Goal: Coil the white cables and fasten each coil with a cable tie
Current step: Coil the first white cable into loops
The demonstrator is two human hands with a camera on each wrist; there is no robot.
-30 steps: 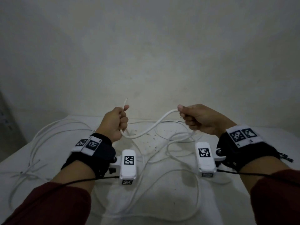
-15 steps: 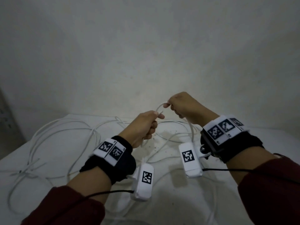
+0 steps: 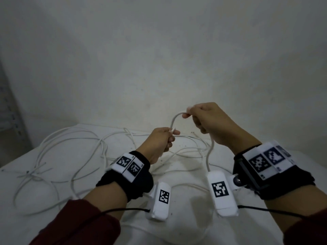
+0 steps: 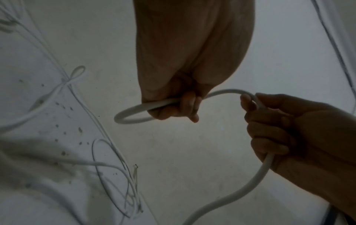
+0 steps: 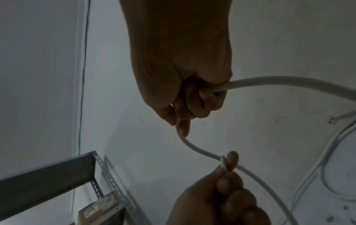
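Note:
Above the table, both hands work one thick white cable [image 3: 174, 119]. My left hand [image 3: 170, 138] grips it near its end, with a short tip poking out by the thumb. My right hand [image 3: 192, 117], higher and just to the right, has its fingers curled round the same cable. A short arch of cable joins the two hands. From the right fist the cable hangs down to the table [image 3: 185, 209]. In the left wrist view a small loop of cable [image 4: 125, 115] sticks out of my left hand [image 4: 183, 106]. The right wrist view shows my right hand [image 5: 192, 109] gripping it too.
Several loose white cables [image 3: 53, 144] sprawl over the white table, mostly at the left and behind the hands. Thin pale strips [image 3: 33, 174] lie near the left edge. A plain wall stands close behind. A grey metal shelf [image 5: 48, 175] holding a box [image 5: 100, 208] is off to the left.
The hands have come together from wide apart. My right hand has risen and moved left, bending the cable between them from a long sag into a short arch.

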